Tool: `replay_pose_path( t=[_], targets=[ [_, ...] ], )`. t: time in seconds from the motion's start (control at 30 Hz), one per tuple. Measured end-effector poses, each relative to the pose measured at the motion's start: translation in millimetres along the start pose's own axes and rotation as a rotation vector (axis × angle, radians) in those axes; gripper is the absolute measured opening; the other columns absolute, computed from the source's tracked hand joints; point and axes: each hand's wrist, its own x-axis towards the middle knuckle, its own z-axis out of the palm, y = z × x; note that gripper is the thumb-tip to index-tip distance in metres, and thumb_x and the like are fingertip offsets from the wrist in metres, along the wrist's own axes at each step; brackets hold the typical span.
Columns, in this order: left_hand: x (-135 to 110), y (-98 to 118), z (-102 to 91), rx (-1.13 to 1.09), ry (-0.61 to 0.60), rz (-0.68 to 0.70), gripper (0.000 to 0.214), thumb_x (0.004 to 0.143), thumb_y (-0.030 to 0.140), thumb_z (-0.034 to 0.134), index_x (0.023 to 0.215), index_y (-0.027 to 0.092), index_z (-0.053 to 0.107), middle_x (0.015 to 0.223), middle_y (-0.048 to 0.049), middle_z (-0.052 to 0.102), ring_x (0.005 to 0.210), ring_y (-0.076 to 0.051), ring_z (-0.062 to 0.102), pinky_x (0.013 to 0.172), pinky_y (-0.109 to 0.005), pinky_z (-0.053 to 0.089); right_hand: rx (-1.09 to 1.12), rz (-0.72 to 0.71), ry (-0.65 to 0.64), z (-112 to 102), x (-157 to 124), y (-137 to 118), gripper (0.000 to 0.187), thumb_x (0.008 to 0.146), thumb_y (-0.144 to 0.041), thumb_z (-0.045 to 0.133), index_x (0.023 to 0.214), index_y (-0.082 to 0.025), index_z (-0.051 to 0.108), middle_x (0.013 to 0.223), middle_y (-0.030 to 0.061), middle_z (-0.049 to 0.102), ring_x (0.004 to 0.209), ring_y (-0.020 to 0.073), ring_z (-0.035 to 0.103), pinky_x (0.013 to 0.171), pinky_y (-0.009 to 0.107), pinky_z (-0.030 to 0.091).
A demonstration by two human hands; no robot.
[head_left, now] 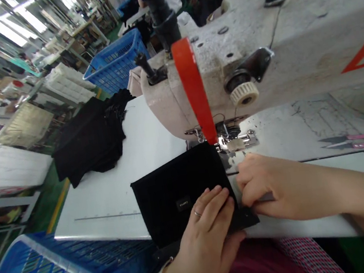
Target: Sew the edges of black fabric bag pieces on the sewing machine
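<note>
Black fabric (159, 182) is laid on table (106, 200), near-left of presser foot (233, 143) | pressed by left hand (206, 236), fingers extended flat | flanked on right by curled right hand (269, 187); its hold cannot be told

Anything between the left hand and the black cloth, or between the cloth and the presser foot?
Nothing visible between left hand and cloth: the hand rests directly on it. Toward the presser foot, the red strip ends at the cloth's far corner in view; whether it physically blocks anything, I can't tell.
</note>
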Motion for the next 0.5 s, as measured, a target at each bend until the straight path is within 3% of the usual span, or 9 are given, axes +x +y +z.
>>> replay_pose_path(
  t=[0.07,0.17,0.5],
  targets=[
    [-0.9,-3.3,5.3,0.027,0.012,0.037,0.049,0.092,0.035,0.058,0.133,0.009,0.052,0.138,-0.0126,0.055,0.136,-0.027,0.043,0.115,-0.045,0.041,0.055,0.049,0.039,1.0,-0.4,2.2,0.015,0.082,-0.014,0.063,0.082,-0.026,0.07,0.092,-0.0037,0.068,0.087,0.0135,0.061,0.081,0.03,0.049],
    [0.2,-8.1,4.9,0.041,0.008,0.056,0.05,0.091,0.037,0.058,0.134,0.01,0.052,0.138,-0.0106,0.056,0.136,-0.025,0.043,0.117,-0.042,0.039,-0.012,0.042,0.149,7.3,-0.5,9.6,0.025,0.088,-0.013,0.054,0.105,-0.023,0.069,0.118,0.0046,0.064,0.107,0.0205,0.058,0.093,0.041,0.049],
    [28.0,-41.6,-8.6,0.071,0.01,0.142,0.046,0.094,0.037,0.054,0.13,0.008,0.053,0.13,-0.0122,0.06,0.131,-0.024,0.048,0.117,-0.042,0.038,-0.153,-0.004,0.217,19.1,3.9,17.6,0.03,0.09,-0.011,0.049,0.112,-0.018,0.068,0.117,0.0084,0.067,0.104,0.0222,0.062,0.091,0.044,0.053]
  ],
)
